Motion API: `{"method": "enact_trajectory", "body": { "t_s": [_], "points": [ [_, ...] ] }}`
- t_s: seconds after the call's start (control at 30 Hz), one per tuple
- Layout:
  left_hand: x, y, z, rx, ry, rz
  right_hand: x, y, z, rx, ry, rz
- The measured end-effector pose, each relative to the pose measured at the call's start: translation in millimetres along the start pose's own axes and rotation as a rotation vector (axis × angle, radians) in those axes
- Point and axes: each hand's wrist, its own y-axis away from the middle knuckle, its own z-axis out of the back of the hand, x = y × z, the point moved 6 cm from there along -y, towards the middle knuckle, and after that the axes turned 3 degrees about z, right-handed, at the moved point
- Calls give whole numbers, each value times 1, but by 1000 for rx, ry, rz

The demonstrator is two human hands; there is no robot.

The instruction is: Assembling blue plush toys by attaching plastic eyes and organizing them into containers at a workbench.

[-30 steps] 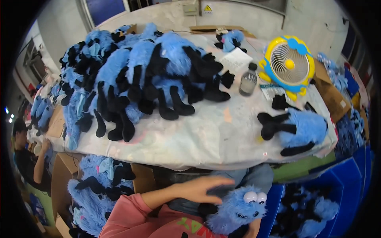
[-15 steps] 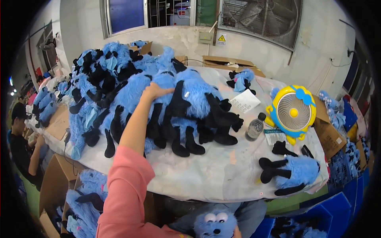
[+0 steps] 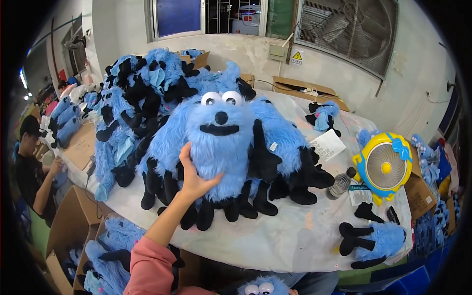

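Note:
A blue furry plush toy [image 3: 220,135] with bulging white eyes, a black nose and a black mouth stands upright at the middle of the table, facing me. My left hand [image 3: 194,178] grips its lower body, thumb on the front and fingers round its left side. More blue plush toys [image 3: 282,132] with black limbs lie right behind and beside it. At the bottom edge, the head of a second plush toy [image 3: 263,285] shows over my lap. A sliver of my right hand [image 3: 293,292] is at that toy's side; most of the hand is out of frame.
A heap of plush toys [image 3: 147,73] fills the table's back left. On the right are a yellow fan [image 3: 386,167], a bottle [image 3: 340,184], a white card [image 3: 328,145] and a lying plush toy [image 3: 381,239]. Cardboard boxes [image 3: 73,216] stand at lower left, near another person [image 3: 34,172].
My left hand has pulled one plush toy from the row and brought it upright, face toward me. The toy over my lap sits lower in view as the view has shifted.

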Motion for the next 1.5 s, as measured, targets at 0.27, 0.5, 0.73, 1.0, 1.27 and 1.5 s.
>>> {"method": "enact_trajectory", "body": {
  "t_s": [0.27, 0.5, 0.73, 1.0, 1.27, 1.5],
  "points": [
    [9, 10, -16, -4, 15, -87, -32, 1, -9, -367, -482, 196],
    [-1, 13, -9, -43, 33, -185, 6, -9, -6, 85, -332, -197],
    [1, 18, -12, -54, 11, -219, 7, -16, -5, 26, -325, -118],
    [1, 21, -13, -21, -19, -268, -1, -47, -10, -169, -669, 86],
    [-38, -11, -13, 139, 4, -132, 3, -81, -2, 122, -178, 194],
    [5, -125, 32, 76, -489, -19, 39, -81, -1, 110, 6, -10]
  ]
}}
